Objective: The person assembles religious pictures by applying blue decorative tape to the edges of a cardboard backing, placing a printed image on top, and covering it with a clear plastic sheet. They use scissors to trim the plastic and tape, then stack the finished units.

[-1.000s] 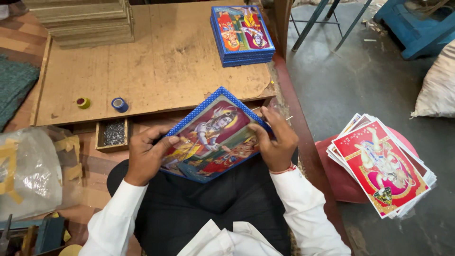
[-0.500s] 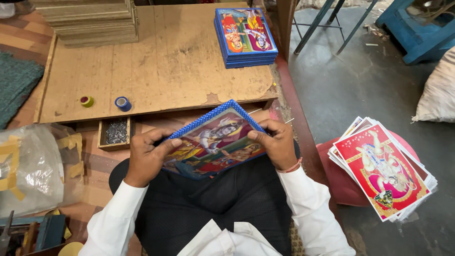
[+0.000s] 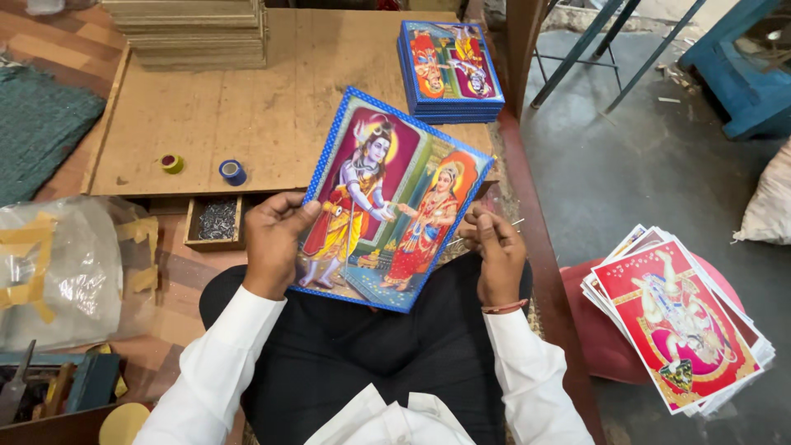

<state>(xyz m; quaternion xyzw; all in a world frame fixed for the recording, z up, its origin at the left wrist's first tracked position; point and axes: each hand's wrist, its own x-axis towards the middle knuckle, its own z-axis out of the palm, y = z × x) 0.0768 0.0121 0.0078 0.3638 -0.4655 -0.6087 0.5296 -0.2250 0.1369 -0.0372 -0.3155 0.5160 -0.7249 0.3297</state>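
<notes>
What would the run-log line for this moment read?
left hand: grips blue-bordered picture print | right hand: at print's right edge | print: face up, tilted | nearby: print stack, tape rolls

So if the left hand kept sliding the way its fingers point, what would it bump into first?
The left hand points up and to the right, across the blue-bordered picture that it already holds, so that comes first. Beyond it, probably the wooden board, though depth is hard to judge.
</notes>
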